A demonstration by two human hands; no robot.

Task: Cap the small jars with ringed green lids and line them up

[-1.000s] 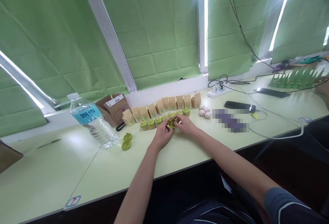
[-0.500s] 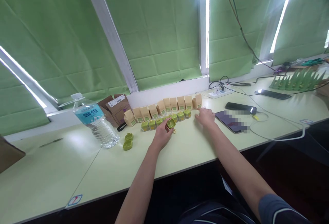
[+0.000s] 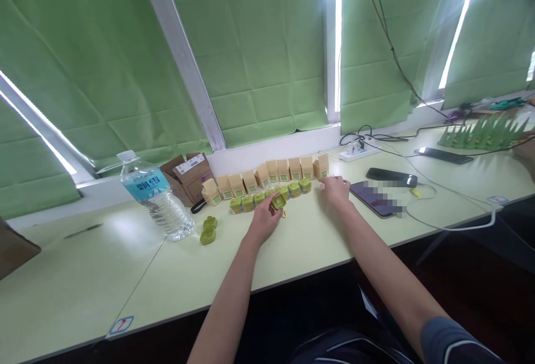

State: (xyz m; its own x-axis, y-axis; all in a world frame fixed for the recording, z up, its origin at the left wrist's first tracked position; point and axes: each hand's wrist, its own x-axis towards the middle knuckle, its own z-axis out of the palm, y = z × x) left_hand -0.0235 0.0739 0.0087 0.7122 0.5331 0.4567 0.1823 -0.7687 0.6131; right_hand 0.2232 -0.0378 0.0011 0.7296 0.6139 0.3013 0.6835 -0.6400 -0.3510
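Observation:
My left hand (image 3: pixel 265 220) is closed around a small square green lid (image 3: pixel 278 202), its hollow side facing me. A small yellow loop (image 3: pixel 284 214) shows just below the lid. Behind that hand runs a row of small clear jars with green lids (image 3: pixel 294 188), partly hidden by my fingers. My right hand (image 3: pixel 335 190) rests low over the table at the right end of the rows, fingers curled together, and what they hold is hidden. Just beyond it is the last of several small tan paper bags (image 3: pixel 321 166) standing in a line behind the jars.
Two loose green lids (image 3: pixel 208 234) lie left, beside a large water bottle (image 3: pixel 157 197). An open cardboard box (image 3: pixel 193 177) stands behind. Rightward are a tablet (image 3: pixel 374 199), a black phone (image 3: pixel 392 176), white cables, a power strip (image 3: pixel 358 153) and spiky green pieces (image 3: pixel 485 132).
My right hand has shifted very slightly to the right. My left hand still holds the green lid in nearly the same place.

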